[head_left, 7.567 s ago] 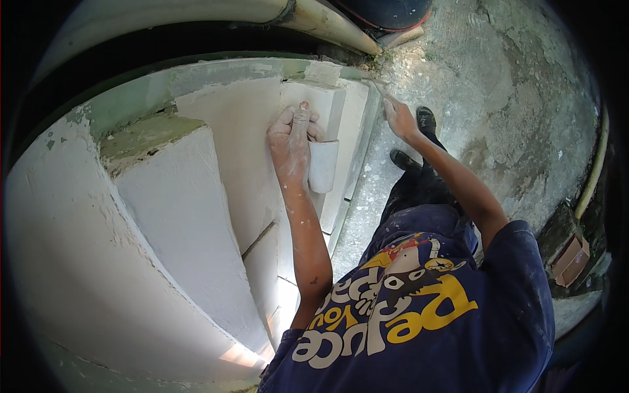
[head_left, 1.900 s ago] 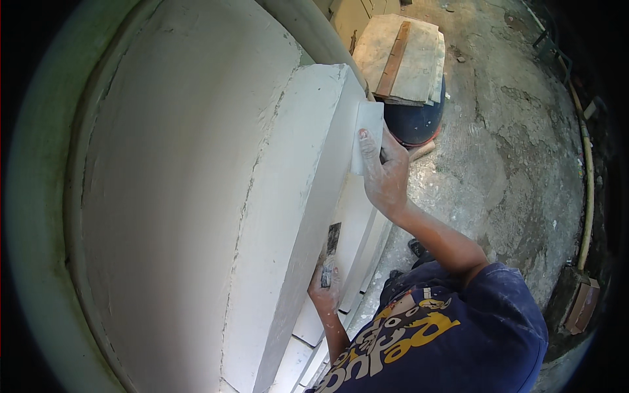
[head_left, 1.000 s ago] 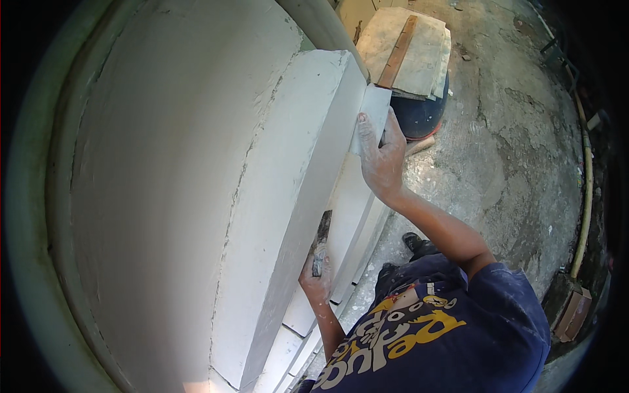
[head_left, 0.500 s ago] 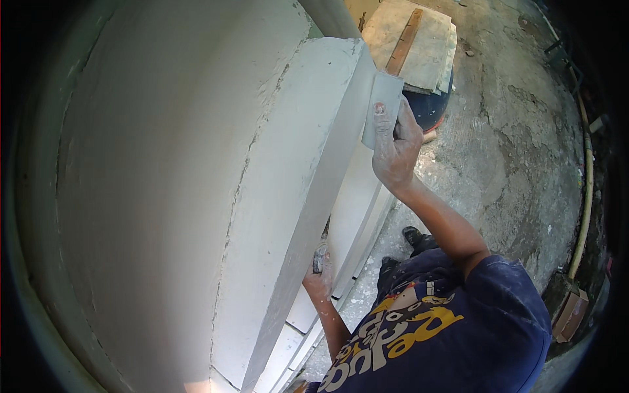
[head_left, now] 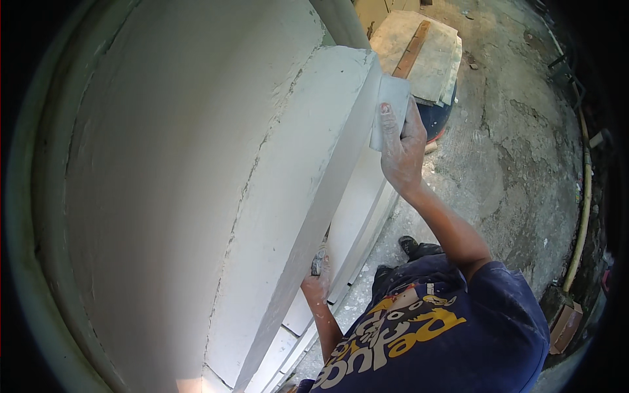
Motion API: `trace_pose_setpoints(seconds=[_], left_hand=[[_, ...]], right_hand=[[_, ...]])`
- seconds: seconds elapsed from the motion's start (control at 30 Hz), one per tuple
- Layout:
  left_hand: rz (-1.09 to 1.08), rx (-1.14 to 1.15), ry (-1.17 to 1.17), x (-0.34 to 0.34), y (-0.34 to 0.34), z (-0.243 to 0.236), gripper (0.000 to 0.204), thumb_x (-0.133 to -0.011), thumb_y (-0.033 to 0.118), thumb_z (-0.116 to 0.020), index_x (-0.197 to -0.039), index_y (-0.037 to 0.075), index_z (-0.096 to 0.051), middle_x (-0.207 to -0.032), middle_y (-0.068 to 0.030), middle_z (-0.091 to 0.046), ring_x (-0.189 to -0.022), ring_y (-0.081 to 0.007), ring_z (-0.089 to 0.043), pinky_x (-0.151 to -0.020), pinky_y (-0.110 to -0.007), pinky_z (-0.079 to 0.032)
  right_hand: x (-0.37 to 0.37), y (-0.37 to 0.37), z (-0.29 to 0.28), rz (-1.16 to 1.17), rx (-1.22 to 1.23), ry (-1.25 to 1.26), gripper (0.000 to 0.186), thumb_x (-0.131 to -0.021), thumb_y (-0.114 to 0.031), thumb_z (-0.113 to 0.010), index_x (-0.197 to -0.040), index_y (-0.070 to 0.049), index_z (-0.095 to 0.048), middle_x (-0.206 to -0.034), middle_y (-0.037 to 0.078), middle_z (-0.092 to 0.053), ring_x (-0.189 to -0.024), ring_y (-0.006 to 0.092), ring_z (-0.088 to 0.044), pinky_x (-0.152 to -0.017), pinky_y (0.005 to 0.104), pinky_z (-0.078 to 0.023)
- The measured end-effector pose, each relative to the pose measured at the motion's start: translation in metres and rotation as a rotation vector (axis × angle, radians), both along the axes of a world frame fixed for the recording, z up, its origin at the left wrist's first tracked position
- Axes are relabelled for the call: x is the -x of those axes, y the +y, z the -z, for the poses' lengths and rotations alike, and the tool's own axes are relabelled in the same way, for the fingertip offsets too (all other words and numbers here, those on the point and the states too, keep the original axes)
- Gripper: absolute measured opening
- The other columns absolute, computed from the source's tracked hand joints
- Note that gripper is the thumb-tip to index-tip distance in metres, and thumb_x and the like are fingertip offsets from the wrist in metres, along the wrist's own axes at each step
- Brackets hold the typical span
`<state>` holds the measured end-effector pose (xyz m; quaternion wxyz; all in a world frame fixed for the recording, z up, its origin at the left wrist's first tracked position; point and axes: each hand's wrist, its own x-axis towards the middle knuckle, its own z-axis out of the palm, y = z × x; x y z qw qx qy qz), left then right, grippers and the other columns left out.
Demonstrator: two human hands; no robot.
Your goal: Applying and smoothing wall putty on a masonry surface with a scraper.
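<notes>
Holds a pale plate (head_left: 396, 93) in the right hand (head_left: 402, 156) at the far corner of the white ledge (head_left: 288, 190); clasps a half-hidden tool (head_left: 318, 264) in the left hand (head_left: 316, 285).

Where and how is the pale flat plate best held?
Probably by its right long edge, coming from the right: the pale flat plate is flat, and its left side faces the white wall. The right hand grips it so, thumb on its face.
</notes>
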<state>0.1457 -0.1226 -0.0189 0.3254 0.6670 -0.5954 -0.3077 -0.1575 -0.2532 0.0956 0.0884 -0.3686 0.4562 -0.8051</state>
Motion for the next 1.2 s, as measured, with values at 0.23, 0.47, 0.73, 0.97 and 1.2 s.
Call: trace_pose_setpoints(seconds=[0.23, 0.47, 0.73, 0.97, 1.2], left_hand=[[0.085, 0.339, -0.080, 0.000, -0.009, 0.010, 0.022, -0.089, 0.011, -0.074, -0.106, -0.003, -0.071, -0.081, -0.0079, -0.068, -0.070, -0.0132, -0.061, -0.068, -0.029, -0.052], [0.054, 0.276, -0.079, 0.002, -0.006, 0.001, 0.020, -0.089, 0.009, -0.073, -0.105, -0.003, -0.071, -0.082, -0.0079, -0.068, -0.071, -0.0134, -0.060, -0.069, -0.029, -0.052], [0.091, 0.326, -0.089, 0.005, -0.007, 0.001, 0.023, -0.089, 0.011, -0.074, -0.106, -0.004, -0.071, -0.087, -0.0099, -0.070, -0.075, -0.0155, -0.063, -0.073, -0.030, -0.053], [0.095, 0.332, -0.134, 0.001, -0.008, 0.005, 0.024, -0.090, 0.012, -0.073, -0.108, -0.004, -0.071, -0.087, -0.0103, -0.071, -0.076, -0.0152, -0.063, -0.074, -0.030, -0.053], [0.108, 0.301, -0.165, -0.007, -0.007, 0.013, 0.024, -0.091, 0.012, -0.073, -0.108, -0.004, -0.071, -0.087, -0.0092, -0.070, -0.075, -0.0131, -0.062, -0.072, -0.029, -0.052]], right_hand=[[0.029, -0.009, -0.021, -0.153, -0.269, -0.142, 0.038, -0.106, -0.023, -0.053, -0.131, 0.006, -0.054, -0.104, 0.015, -0.068, -0.096, 0.0208, -0.065, -0.088, 0.0348, -0.051], [0.020, -0.004, -0.014, -0.023, -0.171, 0.052, 0.037, -0.107, -0.025, -0.055, -0.128, 0.005, -0.055, -0.101, 0.012, -0.068, -0.090, 0.0163, -0.063, -0.082, 0.0310, -0.050], [-0.018, 0.009, 0.005, 0.079, -0.032, 0.062, 0.035, -0.107, -0.026, -0.054, -0.124, 0.005, -0.058, -0.099, 0.016, -0.066, -0.088, 0.0192, -0.061, -0.083, 0.0359, -0.050], [0.012, 0.003, -0.019, -0.183, -0.278, -0.175, 0.038, -0.107, -0.026, -0.055, -0.129, 0.005, -0.056, -0.099, 0.014, -0.066, -0.090, 0.0205, -0.062, -0.086, 0.0335, -0.050], [0.012, -0.014, 0.003, 0.041, -0.086, 0.025, 0.034, -0.107, -0.031, -0.053, -0.114, 0.001, -0.060, -0.086, 0.006, -0.064, -0.073, 0.0102, -0.058, -0.062, 0.0285, -0.048]])
